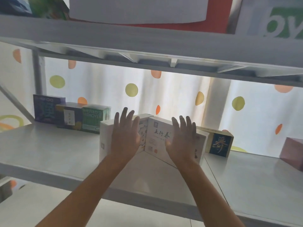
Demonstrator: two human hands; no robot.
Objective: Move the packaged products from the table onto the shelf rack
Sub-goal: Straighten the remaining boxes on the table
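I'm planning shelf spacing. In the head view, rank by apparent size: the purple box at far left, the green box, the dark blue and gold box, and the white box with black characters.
1. white box with black characters, though it stands nearest the camera
2. purple box
3. dark blue and gold box and green box: too alike to rank

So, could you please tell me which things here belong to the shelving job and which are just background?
Job:
- left hand and right hand, flat against two white boxes
- shelf
- purple box, green box and dark box, already shelved

Background:
- dotted curtain
- upper shelf with its boxes
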